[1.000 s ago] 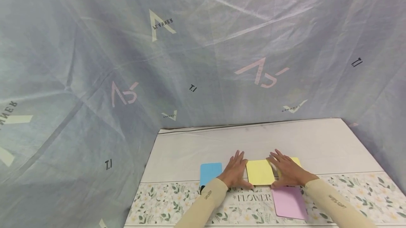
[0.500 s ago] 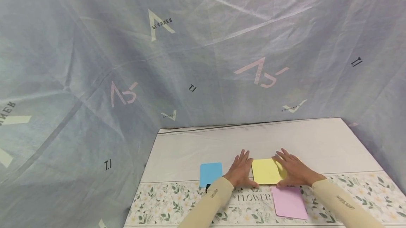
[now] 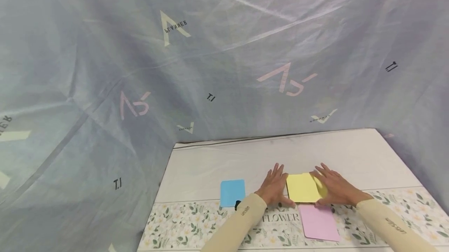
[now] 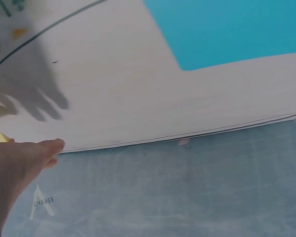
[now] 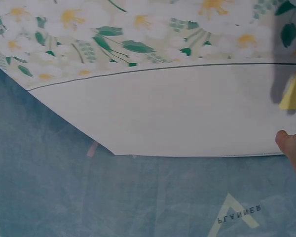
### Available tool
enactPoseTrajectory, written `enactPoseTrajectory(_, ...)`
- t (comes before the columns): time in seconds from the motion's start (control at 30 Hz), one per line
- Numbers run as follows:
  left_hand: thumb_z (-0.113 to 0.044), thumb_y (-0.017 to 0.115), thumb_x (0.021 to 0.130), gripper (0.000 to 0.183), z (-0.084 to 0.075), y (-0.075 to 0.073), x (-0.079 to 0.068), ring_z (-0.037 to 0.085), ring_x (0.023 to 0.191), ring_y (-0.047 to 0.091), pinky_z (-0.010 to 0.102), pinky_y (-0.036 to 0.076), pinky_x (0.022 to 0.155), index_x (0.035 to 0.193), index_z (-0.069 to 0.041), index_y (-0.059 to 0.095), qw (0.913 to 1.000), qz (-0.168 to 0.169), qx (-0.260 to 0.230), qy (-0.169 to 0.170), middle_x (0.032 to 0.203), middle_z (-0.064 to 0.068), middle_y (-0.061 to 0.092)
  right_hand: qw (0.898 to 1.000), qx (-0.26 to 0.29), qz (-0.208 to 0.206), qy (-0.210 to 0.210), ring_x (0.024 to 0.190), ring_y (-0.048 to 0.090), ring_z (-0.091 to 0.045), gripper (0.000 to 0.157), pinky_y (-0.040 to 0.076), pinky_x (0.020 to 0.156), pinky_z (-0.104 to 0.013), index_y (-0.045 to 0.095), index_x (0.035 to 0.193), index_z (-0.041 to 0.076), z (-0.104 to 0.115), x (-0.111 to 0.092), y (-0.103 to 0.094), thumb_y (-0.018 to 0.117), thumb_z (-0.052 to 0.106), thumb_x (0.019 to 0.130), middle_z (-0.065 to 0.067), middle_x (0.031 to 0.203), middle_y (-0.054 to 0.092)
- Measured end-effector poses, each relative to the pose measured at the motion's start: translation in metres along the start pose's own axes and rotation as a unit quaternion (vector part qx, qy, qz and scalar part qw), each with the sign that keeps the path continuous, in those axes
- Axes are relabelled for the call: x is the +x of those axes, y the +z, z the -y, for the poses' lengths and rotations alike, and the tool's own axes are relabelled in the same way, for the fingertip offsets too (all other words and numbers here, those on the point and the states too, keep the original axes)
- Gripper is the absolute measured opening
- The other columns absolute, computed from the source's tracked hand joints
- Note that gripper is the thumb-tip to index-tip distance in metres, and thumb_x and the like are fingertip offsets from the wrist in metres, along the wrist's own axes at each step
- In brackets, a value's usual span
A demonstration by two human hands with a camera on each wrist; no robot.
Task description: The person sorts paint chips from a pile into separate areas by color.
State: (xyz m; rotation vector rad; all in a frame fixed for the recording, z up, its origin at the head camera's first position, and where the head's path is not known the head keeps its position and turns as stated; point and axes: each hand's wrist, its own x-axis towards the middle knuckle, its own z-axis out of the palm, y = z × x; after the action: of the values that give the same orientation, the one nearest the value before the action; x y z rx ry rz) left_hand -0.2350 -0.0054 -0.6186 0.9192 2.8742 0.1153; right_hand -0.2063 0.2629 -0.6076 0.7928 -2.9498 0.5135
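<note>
In the head view a yellow square sheet point(image 3: 301, 187) lies between my two hands. My left hand point(image 3: 274, 187) is spread along its left side, index finger near the far corner and thumb near the close one. My right hand point(image 3: 336, 187) is spread at the right side in the same way. More yellow point(image 3: 321, 187) shows beside the right hand, overlapped by the front sheet; the hand hides part of it. The left wrist view shows the straight left fingers point(image 4: 50, 147) beside a yellow edge. Just nearer than the yellow lies a pink square point(image 3: 319, 222).
A blue square point(image 3: 232, 192) lies to the left, with a black wrist strap point(image 3: 237, 205) at its near corner. The tabletop point(image 3: 203, 166) is white with a floral band point(image 3: 189, 224). A grey-blue printed sheet point(image 3: 224, 69) hangs behind and at the sides.
Both hands have moved right, the yellow sheet between them sliding along and now covering most of the second yellow piece. The pink and blue squares stay put.
</note>
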Motion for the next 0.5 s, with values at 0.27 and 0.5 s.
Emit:
enactPoseTrajectory(0.27, -0.079, 0.072, 0.065, 0.115, -0.008, 0.006, 0.008, 0.021, 0.156, 0.002, 0.037, 0.017, 0.125, 0.155, -0.019, 0.033, 0.9999, -0.013, 0.009, 0.005, 0.168, 0.004, 0.013, 1.000, -0.007, 0.008, 0.023, 0.137, 0.031, -0.056, 0.108, 0.033, 0.105, -0.070, 0.051, 0.139, 0.003, -0.007, -0.006, -0.002, 0.086, 0.065, 0.058, -0.033, 0.146, 0.042)
enactPoseTrajectory(0.5, -0.081, 0.070, 0.065, 0.115, -0.013, 0.002, 0.012, 0.022, 0.156, 0.004, 0.037, 0.017, 0.125, 0.155, -0.019, 0.033, 0.9995, -0.017, 0.025, 0.008, 0.167, 0.004, 0.015, 0.999, -0.010, 0.014, 0.029, 0.137, 0.031, -0.057, 0.105, 0.033, 0.105, -0.071, 0.050, 0.140, 0.003, -0.010, -0.009, -0.007, 0.086, 0.061, 0.060, -0.034, 0.146, 0.043)
